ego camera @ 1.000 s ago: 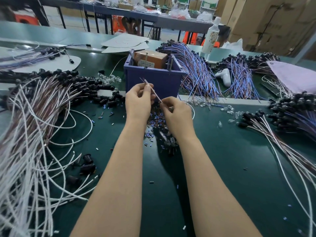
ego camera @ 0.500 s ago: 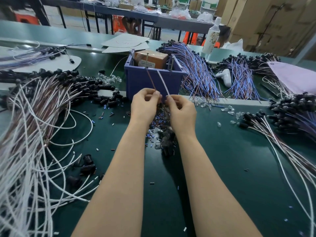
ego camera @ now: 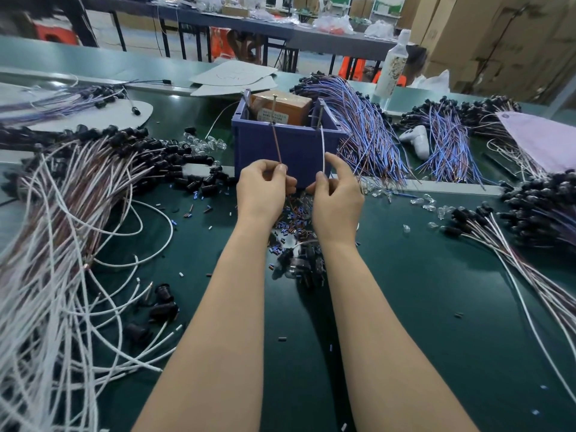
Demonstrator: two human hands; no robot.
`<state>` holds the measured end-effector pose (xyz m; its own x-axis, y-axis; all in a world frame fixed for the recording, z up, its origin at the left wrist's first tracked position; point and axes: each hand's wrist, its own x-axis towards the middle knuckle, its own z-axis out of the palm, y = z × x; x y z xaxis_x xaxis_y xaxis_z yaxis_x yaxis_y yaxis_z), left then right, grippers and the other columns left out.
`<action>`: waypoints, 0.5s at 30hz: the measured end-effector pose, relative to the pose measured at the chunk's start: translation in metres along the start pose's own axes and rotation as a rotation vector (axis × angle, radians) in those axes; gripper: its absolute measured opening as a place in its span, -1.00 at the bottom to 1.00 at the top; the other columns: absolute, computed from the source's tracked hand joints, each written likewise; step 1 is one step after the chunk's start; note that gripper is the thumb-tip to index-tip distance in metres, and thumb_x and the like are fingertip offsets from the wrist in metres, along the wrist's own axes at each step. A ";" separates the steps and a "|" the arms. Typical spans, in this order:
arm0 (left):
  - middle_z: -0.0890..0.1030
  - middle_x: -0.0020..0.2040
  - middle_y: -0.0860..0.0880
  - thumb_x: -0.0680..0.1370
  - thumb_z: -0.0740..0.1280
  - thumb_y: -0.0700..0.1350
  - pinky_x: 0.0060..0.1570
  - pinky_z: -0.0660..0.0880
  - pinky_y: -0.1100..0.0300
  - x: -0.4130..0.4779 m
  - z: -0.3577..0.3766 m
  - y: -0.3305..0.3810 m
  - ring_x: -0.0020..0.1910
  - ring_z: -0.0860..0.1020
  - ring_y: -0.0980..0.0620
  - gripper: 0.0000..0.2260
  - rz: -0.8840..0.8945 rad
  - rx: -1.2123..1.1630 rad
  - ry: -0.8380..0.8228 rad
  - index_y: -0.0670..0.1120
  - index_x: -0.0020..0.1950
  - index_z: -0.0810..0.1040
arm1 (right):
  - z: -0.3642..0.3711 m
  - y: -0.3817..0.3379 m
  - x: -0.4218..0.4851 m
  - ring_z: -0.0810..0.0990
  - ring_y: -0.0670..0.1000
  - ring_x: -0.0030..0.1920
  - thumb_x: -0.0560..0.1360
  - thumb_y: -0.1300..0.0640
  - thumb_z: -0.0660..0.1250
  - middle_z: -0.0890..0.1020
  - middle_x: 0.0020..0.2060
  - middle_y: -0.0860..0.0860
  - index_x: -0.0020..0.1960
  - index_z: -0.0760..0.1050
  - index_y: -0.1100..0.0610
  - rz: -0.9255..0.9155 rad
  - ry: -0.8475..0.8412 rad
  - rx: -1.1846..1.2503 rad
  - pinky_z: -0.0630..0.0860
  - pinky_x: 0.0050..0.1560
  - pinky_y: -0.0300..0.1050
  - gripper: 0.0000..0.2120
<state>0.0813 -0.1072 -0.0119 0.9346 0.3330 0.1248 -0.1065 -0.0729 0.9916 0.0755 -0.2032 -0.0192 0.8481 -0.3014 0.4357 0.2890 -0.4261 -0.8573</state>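
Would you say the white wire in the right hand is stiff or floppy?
Probably semi-stiff: the white wire stands nearly straight above the right hand. Longer white wires on the table loop, so it likely bends easily. Thin, so probably light.

Bench (ego camera: 405, 307): matt dark-green mat, smooth. Bin (ego camera: 296, 148): blue moulded plastic, dull sheen. Box (ego camera: 280, 104) inside: brown cardboard, matt. Both brown wire (ego camera: 276, 141) and white wire (ego camera: 323, 151): smooth plastic insulation. Sockets (ego camera: 162, 302): black plastic, slightly glossy. Bulbs (ego camera: 205, 141): clear, glossy.
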 end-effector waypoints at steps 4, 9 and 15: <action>0.61 -0.30 0.05 0.62 0.21 -0.17 -0.29 0.44 0.41 0.001 -0.001 0.001 -0.45 0.55 0.33 -0.88 -0.003 -0.001 -0.001 -0.14 0.03 0.53 | 0.000 -0.003 -0.001 0.58 0.02 -0.20 0.58 0.20 0.22 0.63 -0.29 0.01 0.29 0.47 0.08 -0.002 -0.018 0.017 0.44 -0.06 -0.23 -0.71; 0.62 -0.29 0.04 0.61 0.22 -0.17 -0.29 0.43 0.41 0.001 -0.001 0.000 -0.44 0.55 0.30 -0.88 0.014 0.015 -0.002 -0.15 0.03 0.54 | 0.000 -0.004 -0.002 0.61 0.04 -0.16 0.58 0.19 0.24 0.65 -0.26 0.05 0.28 0.49 0.05 0.004 -0.055 0.020 0.50 0.04 -0.09 -0.71; 0.63 -0.29 0.04 0.61 0.22 -0.17 -0.25 0.44 0.35 0.000 -0.001 -0.001 -0.40 0.57 0.24 -0.88 0.023 0.019 0.003 -0.14 0.01 0.54 | -0.001 -0.004 -0.003 0.61 0.05 -0.15 0.57 0.20 0.25 0.66 -0.23 0.09 0.29 0.49 0.05 0.003 -0.065 0.019 0.49 0.06 -0.12 -0.70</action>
<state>0.0811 -0.1065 -0.0132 0.9309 0.3342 0.1474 -0.1213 -0.0979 0.9878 0.0716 -0.2014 -0.0169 0.8760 -0.2462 0.4148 0.2943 -0.4086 -0.8640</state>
